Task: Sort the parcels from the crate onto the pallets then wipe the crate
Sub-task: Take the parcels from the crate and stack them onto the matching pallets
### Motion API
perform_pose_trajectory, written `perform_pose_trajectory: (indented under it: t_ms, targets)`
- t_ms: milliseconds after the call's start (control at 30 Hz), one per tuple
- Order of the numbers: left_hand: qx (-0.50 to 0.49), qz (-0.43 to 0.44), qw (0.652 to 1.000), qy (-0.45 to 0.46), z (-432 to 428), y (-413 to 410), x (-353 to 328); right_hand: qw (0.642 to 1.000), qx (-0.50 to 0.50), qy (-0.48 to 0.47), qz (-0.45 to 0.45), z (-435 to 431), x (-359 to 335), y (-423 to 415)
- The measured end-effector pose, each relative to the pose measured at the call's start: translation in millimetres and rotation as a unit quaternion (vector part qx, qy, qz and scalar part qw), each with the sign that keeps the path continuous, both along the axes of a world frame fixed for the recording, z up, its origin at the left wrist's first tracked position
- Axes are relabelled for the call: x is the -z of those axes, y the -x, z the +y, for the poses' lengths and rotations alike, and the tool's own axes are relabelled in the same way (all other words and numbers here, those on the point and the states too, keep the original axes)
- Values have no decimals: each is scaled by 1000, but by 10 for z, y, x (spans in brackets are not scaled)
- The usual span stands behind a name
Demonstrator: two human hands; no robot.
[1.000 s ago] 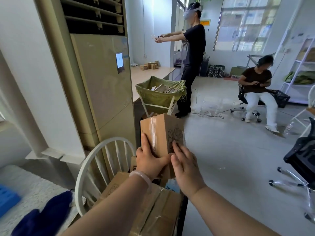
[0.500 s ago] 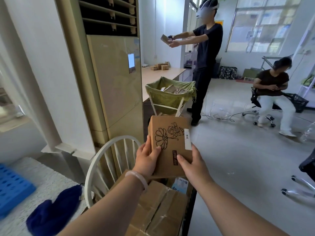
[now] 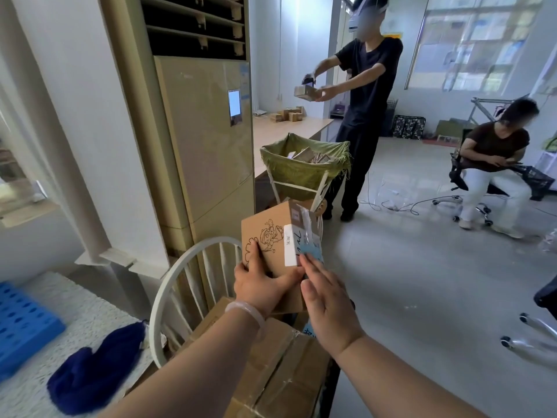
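Both bare forearms reach forward from the bottom edge. Left hand (image 3: 259,286) grips the lower left of a small brown cardboard parcel with a line drawing (image 3: 271,236), thumb pointing up on the front face. Right hand (image 3: 330,309) is flat, fingers (image 3: 310,262) straight, fingertips against the parcel's right side.

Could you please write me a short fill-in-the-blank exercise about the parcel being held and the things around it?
1. The left hand grips the parcel and wears a ____ on its wrist.
2. The right hand touches the parcel with ____ fingers.
3. The dark blue cloth lies between the pallet and the white ____.
Missing words: bracelet; straight; chair.
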State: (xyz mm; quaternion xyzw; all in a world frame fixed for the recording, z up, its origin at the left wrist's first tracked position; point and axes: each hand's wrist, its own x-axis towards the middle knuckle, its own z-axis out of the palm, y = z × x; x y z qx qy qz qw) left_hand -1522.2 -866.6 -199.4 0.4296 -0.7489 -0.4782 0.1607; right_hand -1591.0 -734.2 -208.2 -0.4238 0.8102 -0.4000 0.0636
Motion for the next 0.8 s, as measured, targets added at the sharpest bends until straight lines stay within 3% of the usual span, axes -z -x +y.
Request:
perform_pose_trajectory:
  t_ms: [167,300,433,567,800]
  targets:
    - [-10,13,1000,-19,-70,-106,40,998,-12,-3,-53,-8,-23,39]
    - [12,138,979,-148,-160,-238,91,999,16,-15,-40,-70,-18,165]
    - [22,209,951,-227,-123,-392,38,986,-38,0,-164,-204,-41,127]
    - [-1,229,953,-197,-102,-567,31,980,-71,36,-185,-388,-27,-25]
    - [4,212,975,-72,-293,-1134,65,972,-156,0,-174,-822,-68,-440]
